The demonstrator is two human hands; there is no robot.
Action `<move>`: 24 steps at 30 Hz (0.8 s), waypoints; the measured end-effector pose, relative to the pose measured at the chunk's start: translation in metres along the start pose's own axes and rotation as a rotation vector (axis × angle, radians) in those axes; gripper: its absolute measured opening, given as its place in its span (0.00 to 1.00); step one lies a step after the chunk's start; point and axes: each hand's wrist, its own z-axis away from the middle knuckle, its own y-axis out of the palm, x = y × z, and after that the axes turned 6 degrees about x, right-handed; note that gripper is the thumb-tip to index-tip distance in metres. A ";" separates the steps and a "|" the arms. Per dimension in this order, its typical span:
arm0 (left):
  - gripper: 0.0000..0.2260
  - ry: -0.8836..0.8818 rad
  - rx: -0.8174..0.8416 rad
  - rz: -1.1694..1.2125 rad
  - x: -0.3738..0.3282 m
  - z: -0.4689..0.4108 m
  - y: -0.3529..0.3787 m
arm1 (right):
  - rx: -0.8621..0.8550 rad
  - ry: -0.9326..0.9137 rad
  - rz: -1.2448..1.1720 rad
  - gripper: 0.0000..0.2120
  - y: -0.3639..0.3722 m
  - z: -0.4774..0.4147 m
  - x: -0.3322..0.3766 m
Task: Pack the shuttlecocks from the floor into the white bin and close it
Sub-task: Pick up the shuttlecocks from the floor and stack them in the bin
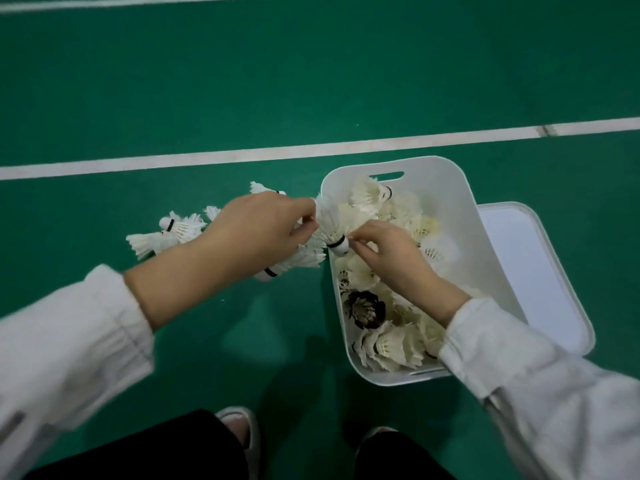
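Loose shuttlecocks [162, 237] lie on the green floor [242, 81] under the left hand [263, 230]. The white bin [446, 181] stands beneath the right hand [391, 258], lid [543, 271] beside it.

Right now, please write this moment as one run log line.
left hand pinches shuttlecock skirt | right hand pinches its cork | white bin open | lid beside it | loose shuttlecocks on floor
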 end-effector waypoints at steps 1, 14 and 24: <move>0.10 -0.030 -0.017 0.029 -0.002 0.001 0.004 | 0.023 -0.004 0.037 0.11 0.006 -0.006 -0.002; 0.11 -0.093 -0.145 0.137 -0.036 0.013 0.033 | -0.078 0.044 -0.106 0.19 -0.009 0.022 -0.013; 0.12 -0.001 -0.030 0.201 -0.082 -0.026 0.029 | -0.118 -0.179 0.027 0.10 -0.050 0.042 -0.017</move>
